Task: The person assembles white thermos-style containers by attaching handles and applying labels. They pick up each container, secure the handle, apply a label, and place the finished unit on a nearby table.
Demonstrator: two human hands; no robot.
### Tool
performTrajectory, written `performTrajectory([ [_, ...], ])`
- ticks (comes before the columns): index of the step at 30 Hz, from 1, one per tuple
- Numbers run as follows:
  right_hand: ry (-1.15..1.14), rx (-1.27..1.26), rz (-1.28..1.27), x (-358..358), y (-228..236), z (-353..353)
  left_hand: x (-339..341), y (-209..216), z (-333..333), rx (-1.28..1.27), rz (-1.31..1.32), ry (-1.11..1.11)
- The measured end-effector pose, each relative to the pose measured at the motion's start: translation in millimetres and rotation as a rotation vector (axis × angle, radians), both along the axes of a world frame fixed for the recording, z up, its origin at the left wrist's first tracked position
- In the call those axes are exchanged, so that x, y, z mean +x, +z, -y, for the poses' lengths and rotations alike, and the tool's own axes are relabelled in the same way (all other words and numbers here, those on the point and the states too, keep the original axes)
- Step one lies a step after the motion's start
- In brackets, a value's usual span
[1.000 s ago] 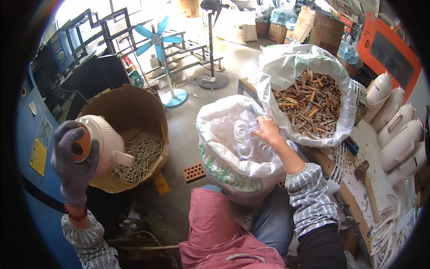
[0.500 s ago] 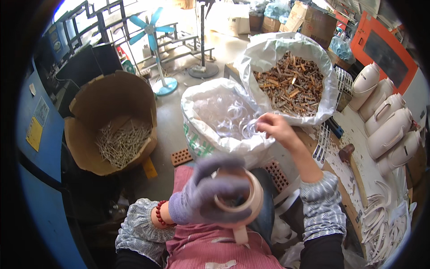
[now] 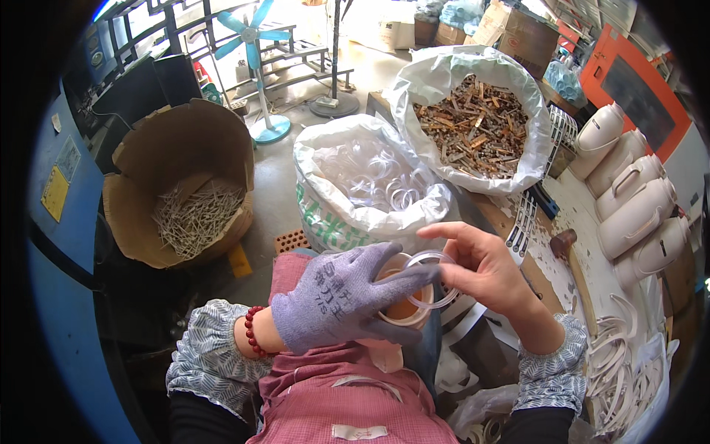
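The gloved left hand (image 3: 347, 297) grips a pale vessel (image 3: 407, 323) while the right hand (image 3: 484, 272) pinches a clear ring (image 3: 445, 301) at its mouth

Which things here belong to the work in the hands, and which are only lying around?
Likely part of the work:
beige vessel, held in the gloved left hand
clear ring, touched by the right hand
white bag of clear rings

Seemingly just lying about:
blue fan
hammer
perforated brick
cardboard bin of thin sticks
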State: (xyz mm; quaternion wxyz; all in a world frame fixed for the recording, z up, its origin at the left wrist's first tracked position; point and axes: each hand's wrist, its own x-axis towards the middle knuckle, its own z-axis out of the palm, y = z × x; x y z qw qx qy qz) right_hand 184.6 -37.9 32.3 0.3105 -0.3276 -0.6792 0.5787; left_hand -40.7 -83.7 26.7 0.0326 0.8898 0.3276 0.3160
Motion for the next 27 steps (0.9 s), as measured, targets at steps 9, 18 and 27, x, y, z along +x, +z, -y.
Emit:
performTrajectory([
  [9,-0.226,1.098,0.595,-1.6,-2.9,31.9,10.4,-31.3,-9.7,0.074,-0.169,-0.084],
  [18,0.069,1.122,0.770,-2.1,1.1,40.5,14.7,-26.9,-21.4,-0.170,0.121,-0.295],
  [27,0.650,0.923,0.842,-2.3,36.2,14.7,-1.5,-31.0,-47.6,-0.484,0.180,-0.646],
])
